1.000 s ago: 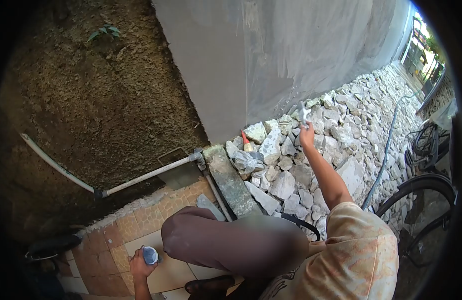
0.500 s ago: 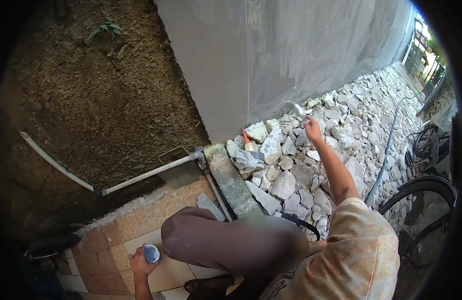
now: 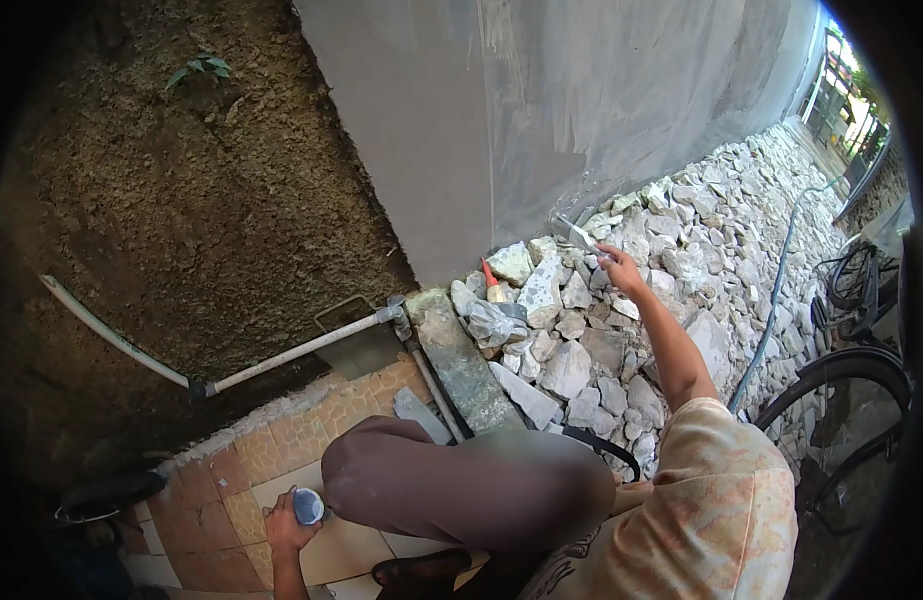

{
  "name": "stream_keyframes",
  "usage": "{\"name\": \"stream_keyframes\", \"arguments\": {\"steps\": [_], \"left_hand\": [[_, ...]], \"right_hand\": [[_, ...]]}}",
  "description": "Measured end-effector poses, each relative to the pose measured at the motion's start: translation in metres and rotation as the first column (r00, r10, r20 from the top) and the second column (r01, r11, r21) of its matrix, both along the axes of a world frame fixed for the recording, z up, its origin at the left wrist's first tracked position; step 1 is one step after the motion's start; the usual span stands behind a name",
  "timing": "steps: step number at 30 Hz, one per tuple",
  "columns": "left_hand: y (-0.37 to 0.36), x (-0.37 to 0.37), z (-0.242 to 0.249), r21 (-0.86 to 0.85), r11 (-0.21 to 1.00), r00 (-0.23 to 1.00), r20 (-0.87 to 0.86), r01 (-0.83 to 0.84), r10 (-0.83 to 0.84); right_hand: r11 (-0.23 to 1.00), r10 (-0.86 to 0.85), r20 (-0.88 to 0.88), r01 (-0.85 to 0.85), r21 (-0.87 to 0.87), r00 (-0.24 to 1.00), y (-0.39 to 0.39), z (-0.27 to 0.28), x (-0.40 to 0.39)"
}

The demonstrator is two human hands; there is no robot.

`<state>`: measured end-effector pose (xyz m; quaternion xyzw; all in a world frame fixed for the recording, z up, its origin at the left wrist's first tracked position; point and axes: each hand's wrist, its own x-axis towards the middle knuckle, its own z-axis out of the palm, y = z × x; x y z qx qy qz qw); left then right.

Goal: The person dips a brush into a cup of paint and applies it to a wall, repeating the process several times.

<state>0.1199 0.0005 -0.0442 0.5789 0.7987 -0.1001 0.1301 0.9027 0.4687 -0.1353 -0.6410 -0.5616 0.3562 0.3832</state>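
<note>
My right hand (image 3: 621,270) is closed on the handle of a light-coloured brush-like tool (image 3: 579,235), whose far end is at the foot of the grey wall (image 3: 411,120), just over the stones. At the lower left, my left hand (image 3: 288,528) grips a small cup (image 3: 307,506) with grey-blue material inside, held above the tiled floor beside my knee. Whether the tool touches the wall I cannot tell.
Broken stones (image 3: 566,370) lie along the wall, with a red-tipped object (image 3: 488,272) and a crumpled plastic bag (image 3: 496,322) on them. A hose (image 3: 776,290) and a bicycle wheel (image 3: 831,375) are right. A pipe (image 3: 301,350) runs left.
My right hand has moved slightly down and left, and the tool's angle has changed. My left hand and the cup have shifted slightly right. The view has tilted a little.
</note>
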Motion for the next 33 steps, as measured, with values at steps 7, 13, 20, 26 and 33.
{"name": "stream_keyframes", "arguments": {"steps": [7, 13, 20, 26, 33], "left_hand": [[0.003, 0.002, 0.000, -0.041, 0.998, 0.998, -0.039, 0.056, -0.057], [0.006, 0.003, 0.008, 0.015, 1.000, 1.000, 0.000, -0.014, 0.014], [-0.003, -0.002, -0.003, -0.004, 0.998, 0.997, -0.052, 0.058, -0.058], [0.001, 0.000, -0.002, -0.027, 0.999, 0.998, -0.053, 0.045, -0.046], [-0.004, -0.005, 0.002, 0.038, 0.998, 0.998, -0.050, 0.043, -0.041]], "right_hand": [[0.968, -0.238, 0.196, 0.215, 0.130, 0.951, 0.042, -0.015, 0.023], [0.954, -0.213, 0.177, 0.166, 0.250, 0.961, 0.041, -0.026, -0.008], [0.955, 0.284, -0.070, -0.288, -0.062, 0.956, -0.037, 0.063, -0.051], [0.993, 0.111, -0.041, -0.109, 0.049, 0.993, -0.011, 0.093, -0.042], [0.798, -0.426, -0.043, 0.398, 0.453, 0.904, 0.026, 0.063, -0.021]]}}
